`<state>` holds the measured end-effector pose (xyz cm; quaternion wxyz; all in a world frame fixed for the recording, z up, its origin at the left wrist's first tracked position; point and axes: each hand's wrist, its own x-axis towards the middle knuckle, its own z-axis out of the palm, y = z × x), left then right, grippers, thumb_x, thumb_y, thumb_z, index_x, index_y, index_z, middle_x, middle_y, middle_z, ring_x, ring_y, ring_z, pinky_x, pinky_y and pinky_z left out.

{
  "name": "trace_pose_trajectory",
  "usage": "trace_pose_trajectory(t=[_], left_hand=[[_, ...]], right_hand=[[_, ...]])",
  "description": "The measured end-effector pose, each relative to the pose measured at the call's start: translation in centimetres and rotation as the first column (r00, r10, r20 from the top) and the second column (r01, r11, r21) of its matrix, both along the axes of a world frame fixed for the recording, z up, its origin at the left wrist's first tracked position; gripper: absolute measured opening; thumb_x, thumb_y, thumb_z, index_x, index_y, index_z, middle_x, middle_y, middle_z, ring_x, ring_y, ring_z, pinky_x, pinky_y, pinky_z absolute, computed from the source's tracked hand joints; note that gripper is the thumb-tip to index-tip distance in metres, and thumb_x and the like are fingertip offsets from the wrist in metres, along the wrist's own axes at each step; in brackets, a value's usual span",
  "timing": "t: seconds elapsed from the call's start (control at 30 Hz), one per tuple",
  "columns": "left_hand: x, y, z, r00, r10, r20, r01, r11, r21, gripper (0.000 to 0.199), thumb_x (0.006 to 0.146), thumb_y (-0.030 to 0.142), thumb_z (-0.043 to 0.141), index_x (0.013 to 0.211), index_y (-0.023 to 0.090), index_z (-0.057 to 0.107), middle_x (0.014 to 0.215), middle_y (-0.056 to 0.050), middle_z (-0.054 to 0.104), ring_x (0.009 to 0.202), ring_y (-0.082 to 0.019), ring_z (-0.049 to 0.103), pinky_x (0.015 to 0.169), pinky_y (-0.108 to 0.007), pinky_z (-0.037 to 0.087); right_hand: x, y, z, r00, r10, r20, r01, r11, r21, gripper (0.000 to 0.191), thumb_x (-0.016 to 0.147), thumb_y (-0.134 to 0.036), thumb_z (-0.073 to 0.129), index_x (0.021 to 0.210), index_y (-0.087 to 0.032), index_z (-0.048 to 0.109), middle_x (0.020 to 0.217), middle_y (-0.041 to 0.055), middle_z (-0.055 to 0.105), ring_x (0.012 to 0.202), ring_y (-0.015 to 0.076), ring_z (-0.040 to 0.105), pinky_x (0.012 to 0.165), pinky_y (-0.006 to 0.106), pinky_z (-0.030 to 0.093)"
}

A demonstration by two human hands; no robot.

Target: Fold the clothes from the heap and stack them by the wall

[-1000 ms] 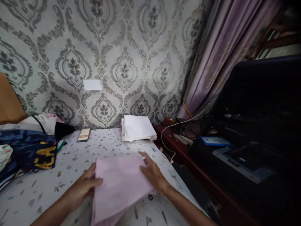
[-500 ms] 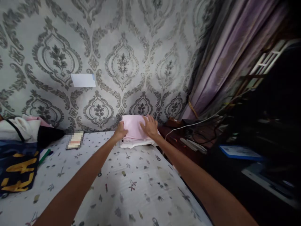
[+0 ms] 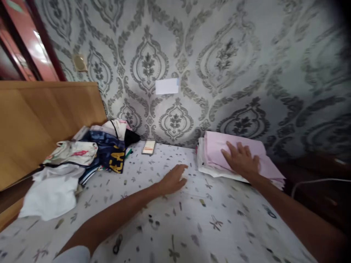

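Observation:
A stack of folded clothes (image 3: 222, 173) lies on the bed against the wall, with a folded pink garment (image 3: 216, 146) on top and white cloth beneath. My right hand (image 3: 242, 159) rests on the pink garment, palm down and fingers spread. To the left of the stack, my left hand (image 3: 172, 179) hovers over or just touches the patterned bedsheet (image 3: 189, 215); its thumb is apart from the fingers and it holds nothing. Further left is a loose heap of clothes (image 3: 109, 144), including a navy piece with yellow letters and a white one (image 3: 52, 193).
A small blurred-out rectangular item (image 3: 148, 147) lies on the sheet near the wall, beside a green object (image 3: 128, 153). A wooden headboard-like panel (image 3: 49, 124) stands at the left. A pale cable (image 3: 318, 180) crosses the dark area at the right edge.
My view has swung left, bringing the clothes heap and wooden panel into sight. My left hand has let go of the stack's side and moved left; my right hand stays on the pink garment.

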<state>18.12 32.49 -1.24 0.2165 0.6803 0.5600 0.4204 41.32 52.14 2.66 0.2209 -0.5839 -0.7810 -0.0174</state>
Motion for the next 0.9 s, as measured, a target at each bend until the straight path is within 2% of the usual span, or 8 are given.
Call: trace_pose_trajectory(t=[0.1, 0.17, 0.23, 0.4, 0.47, 0.7, 0.8, 0.9], left_hand=[[-6.4, -5.4, 0.4, 0.958, 0.108, -0.265, -0.105, 0.994, 0.025, 0.036, 0.086, 0.018, 0.052, 0.119, 0.021, 0.067, 0.122, -0.013, 0.065, 0.117, -0.030, 0.062, 0.103, -0.038, 0.048], [-11.3, -8.0, 1.4, 0.826, 0.221, -0.518, -0.267, 0.964, -0.015, 0.032, 0.087, 0.014, 0.047, 0.109, 0.019, 0.070, 0.121, -0.011, 0.066, 0.117, -0.030, 0.061, 0.104, -0.040, 0.046], [-16.0, -10.3, 2.3, 0.752, 0.286, -0.594, -0.377, 0.926, -0.032, 0.033, 0.083, 0.008, 0.046, 0.106, 0.015, 0.069, 0.124, -0.017, 0.064, 0.122, -0.036, 0.056, 0.107, -0.053, 0.041], [-23.8, -14.6, 3.7, 0.526, 0.252, -0.812, -0.466, 0.884, -0.028, 0.057, 0.075, 0.002, 0.055, 0.129, 0.019, 0.060, 0.143, -0.020, 0.054, 0.136, -0.039, 0.044, 0.110, -0.064, 0.031], [-25.6, -14.9, 4.6, 0.422, 0.231, -0.877, -0.502, 0.865, -0.014, 0.056, 0.078, 0.003, 0.055, 0.129, 0.024, 0.061, 0.143, -0.015, 0.056, 0.136, -0.034, 0.046, 0.110, -0.058, 0.034], [-32.3, -12.3, 10.0, 0.347, 0.483, -0.804, -0.742, 0.666, 0.080, 0.038, 0.094, 0.023, 0.043, 0.128, 0.017, 0.060, 0.116, -0.020, 0.071, 0.108, -0.035, 0.067, 0.087, -0.042, 0.051], [-35.1, -12.0, 10.6, 0.353, 0.572, -0.741, -0.799, 0.596, 0.079, 0.038, 0.092, 0.029, 0.048, 0.126, 0.018, 0.063, 0.118, -0.019, 0.072, 0.107, -0.035, 0.068, 0.083, -0.039, 0.051], [-37.4, -11.8, 10.2, 0.407, 0.618, -0.672, -0.808, 0.587, 0.051, 0.036, 0.090, 0.033, 0.052, 0.120, 0.020, 0.067, 0.117, -0.014, 0.074, 0.104, -0.031, 0.069, 0.080, -0.033, 0.051]], right_hand=[[-0.2, -0.8, 1.1, 1.000, -0.004, 0.019, 0.005, 1.000, -0.015, 0.058, 0.101, -0.048, 0.029, 0.151, -0.022, 0.043, 0.158, 0.0209, 0.038, 0.145, 0.0405, 0.032, 0.105, 0.066, 0.031], [-0.4, -1.6, 1.8, 0.999, -0.014, 0.033, 0.014, 1.000, -0.011, 0.055, 0.100, -0.043, 0.032, 0.149, -0.022, 0.046, 0.153, 0.0235, 0.043, 0.141, 0.0380, 0.039, 0.103, 0.062, 0.035], [-0.8, -2.6, 2.3, 1.000, -0.008, 0.030, 0.008, 1.000, 0.018, 0.053, 0.098, -0.037, 0.034, 0.146, -0.018, 0.049, 0.151, 0.0259, 0.044, 0.139, 0.0365, 0.043, 0.104, 0.059, 0.037], [-2.9, -7.2, 1.0, 0.978, 0.201, -0.065, -0.193, 0.975, 0.110, 0.049, 0.094, -0.036, 0.040, 0.132, -0.013, 0.061, 0.142, 0.0243, 0.054, 0.139, 0.0340, 0.045, 0.108, 0.051, 0.041], [-4.2, -10.0, -0.4, 0.931, 0.347, -0.113, -0.334, 0.935, 0.120, 0.043, 0.091, -0.036, 0.043, 0.120, -0.017, 0.068, 0.132, 0.0192, 0.064, 0.133, 0.0329, 0.052, 0.106, 0.049, 0.045], [-12.6, -19.4, -2.8, 0.672, 0.647, -0.361, -0.702, 0.711, -0.033, 0.032, 0.092, -0.036, 0.048, 0.104, -0.022, 0.075, 0.116, 0.0123, 0.073, 0.099, 0.0273, 0.071, 0.086, 0.042, 0.059], [-19.4, -20.9, -2.4, 0.569, 0.595, -0.568, -0.782, 0.605, -0.150, 0.024, 0.086, -0.033, 0.057, 0.099, -0.022, 0.075, 0.106, 0.0099, 0.075, 0.094, 0.0253, 0.071, 0.078, 0.037, 0.060], [-27.0, -21.6, -2.3, 0.499, 0.364, -0.786, -0.820, 0.491, -0.293, 0.015, 0.078, -0.029, 0.069, 0.089, -0.021, 0.075, 0.095, 0.0066, 0.075, 0.083, 0.0218, 0.071, 0.067, 0.032, 0.059]])
